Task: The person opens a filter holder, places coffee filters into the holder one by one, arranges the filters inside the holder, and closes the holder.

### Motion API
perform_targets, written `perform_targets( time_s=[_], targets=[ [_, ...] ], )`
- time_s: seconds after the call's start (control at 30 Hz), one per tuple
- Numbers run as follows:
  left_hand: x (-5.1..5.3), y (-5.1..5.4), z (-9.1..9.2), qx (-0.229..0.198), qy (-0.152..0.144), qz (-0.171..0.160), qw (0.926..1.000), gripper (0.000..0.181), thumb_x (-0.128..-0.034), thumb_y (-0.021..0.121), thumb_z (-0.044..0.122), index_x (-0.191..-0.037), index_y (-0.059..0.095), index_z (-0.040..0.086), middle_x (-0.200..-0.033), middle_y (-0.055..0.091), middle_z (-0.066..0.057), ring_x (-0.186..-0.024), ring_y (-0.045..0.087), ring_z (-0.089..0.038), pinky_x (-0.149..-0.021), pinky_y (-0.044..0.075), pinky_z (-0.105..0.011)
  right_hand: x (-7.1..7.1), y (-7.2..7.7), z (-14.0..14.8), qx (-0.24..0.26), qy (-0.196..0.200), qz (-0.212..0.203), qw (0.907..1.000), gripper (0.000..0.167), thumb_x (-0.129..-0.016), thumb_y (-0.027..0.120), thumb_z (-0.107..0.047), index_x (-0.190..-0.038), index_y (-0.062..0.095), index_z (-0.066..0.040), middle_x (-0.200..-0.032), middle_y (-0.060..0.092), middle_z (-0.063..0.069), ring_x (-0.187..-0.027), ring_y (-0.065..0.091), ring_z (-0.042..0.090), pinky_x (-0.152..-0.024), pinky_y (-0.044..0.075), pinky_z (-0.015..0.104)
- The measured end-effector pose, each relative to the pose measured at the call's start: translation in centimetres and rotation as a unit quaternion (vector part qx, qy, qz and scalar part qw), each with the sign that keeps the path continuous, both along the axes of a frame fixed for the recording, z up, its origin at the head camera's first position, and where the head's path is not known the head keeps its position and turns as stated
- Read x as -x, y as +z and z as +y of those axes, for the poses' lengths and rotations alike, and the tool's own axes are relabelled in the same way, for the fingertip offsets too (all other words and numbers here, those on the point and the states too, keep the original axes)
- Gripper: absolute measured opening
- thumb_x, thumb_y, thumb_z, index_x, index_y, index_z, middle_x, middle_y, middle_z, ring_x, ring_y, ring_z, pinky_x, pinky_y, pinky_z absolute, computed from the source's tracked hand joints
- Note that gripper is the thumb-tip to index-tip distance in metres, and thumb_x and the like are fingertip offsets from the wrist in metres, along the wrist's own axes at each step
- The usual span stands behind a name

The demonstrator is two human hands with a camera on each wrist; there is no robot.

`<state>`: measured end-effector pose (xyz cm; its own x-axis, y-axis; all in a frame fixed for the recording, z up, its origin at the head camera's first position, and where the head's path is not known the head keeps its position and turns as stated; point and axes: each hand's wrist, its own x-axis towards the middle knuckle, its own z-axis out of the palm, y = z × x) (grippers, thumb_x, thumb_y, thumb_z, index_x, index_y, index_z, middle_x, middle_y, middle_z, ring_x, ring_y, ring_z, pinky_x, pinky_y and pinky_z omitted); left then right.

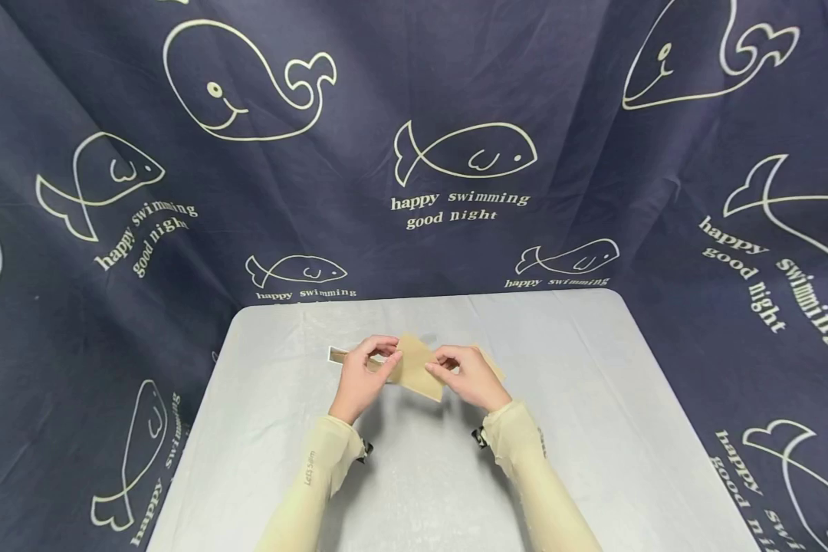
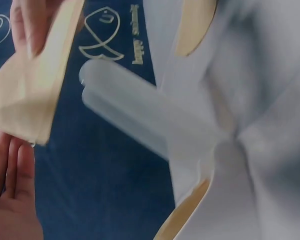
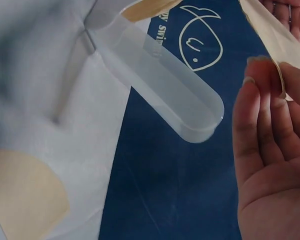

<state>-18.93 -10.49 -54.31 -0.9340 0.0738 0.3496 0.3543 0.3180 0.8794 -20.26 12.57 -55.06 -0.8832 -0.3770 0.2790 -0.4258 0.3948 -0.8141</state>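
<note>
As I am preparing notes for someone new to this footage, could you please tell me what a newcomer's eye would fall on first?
Probably the dark blue curtain, with its pale whale and fish outlines, behind and beside the table. Next might come the tan paper, which the left hand and right hand hold between them over the far half of the table.
</note>
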Motion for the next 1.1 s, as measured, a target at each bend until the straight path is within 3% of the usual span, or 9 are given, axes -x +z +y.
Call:
perform_targets(
  time_s=[0.13,0.27,0.43,0.63,0.9,1.1],
  targets=[
    [0.2,0.4,-0.7,0.046,-0.014,0.021,0.9986,0.015,-0.0926,0.079,0.015,-0.108,0.077,0.011,-0.096,0.075,-0.001,-0.092,0.070,-0.018,-0.088,0.056,-0.038,0.1,0.6,0.0,-0.019,0.023,0.000,0.9995,0.006,-0.094,0.076,-0.017,-0.089,0.076,-0.018,-0.081,0.073,-0.009,-0.074,0.065,0.004,-0.074,0.057,0.026],
    [0.3,0.1,-0.8,0.070,-0.014,0.009,0.9974,0.009,-0.0944,0.077,0.016,-0.102,0.077,0.010,-0.092,0.075,-0.001,-0.091,0.070,-0.017,-0.088,0.058,-0.036,0.2,0.5,-0.1,-0.027,0.031,-0.013,0.9991,0.006,-0.096,0.075,-0.020,-0.090,0.075,-0.018,-0.082,0.073,-0.009,-0.075,0.065,0.004,-0.074,0.057,0.026],
    [0.1,0.0,-0.6,0.031,0.006,-0.019,0.9993,0.008,-0.0946,0.076,0.014,-0.099,0.077,0.007,-0.093,0.076,-0.006,-0.093,0.071,-0.021,-0.090,0.057,-0.034,0.1,0.1,0.1,0.007,0.003,-0.036,0.9993,0.006,-0.095,0.077,-0.022,-0.095,0.078,-0.016,-0.087,0.076,-0.005,-0.078,0.068,0.006,-0.075,0.058,0.026],
    [0.1,-0.1,-0.5,-0.006,0.038,-0.020,0.9991,0.008,-0.0945,0.075,0.011,-0.098,0.076,0.004,-0.095,0.076,-0.011,-0.093,0.071,-0.022,-0.087,0.056,-0.029,0.0,0.1,0.7,0.046,-0.033,-0.044,0.9974,0.009,-0.095,0.076,-0.017,-0.102,0.079,-0.012,-0.092,0.078,0.001,-0.078,0.069,0.009,-0.073,0.058,0.026],
    [0.0,-0.4,-0.2,-0.026,0.035,-0.017,0.9989,0.007,-0.0937,0.076,0.009,-0.097,0.076,0.003,-0.095,0.077,-0.011,-0.092,0.070,-0.021,-0.087,0.057,-0.026,0.2,0.3,0.0,0.030,-0.025,-0.029,0.9988,0.006,-0.095,0.077,-0.021,-0.096,0.079,-0.015,-0.088,0.077,-0.005,-0.079,0.069,0.008,-0.077,0.059,0.028],
    [-0.1,-0.3,-0.2,-0.009,0.051,-0.029,0.9982,0.007,-0.0920,0.076,0.004,-0.097,0.075,-0.001,-0.096,0.076,-0.015,-0.094,0.070,-0.024,-0.089,0.056,-0.028,0.3,0.4,-0.3,0.013,-0.033,-0.005,0.9994,0.007,-0.095,0.077,-0.021,-0.095,0.079,-0.015,-0.086,0.077,-0.007,-0.079,0.068,0.009,-0.076,0.058,0.029]
  ],
)
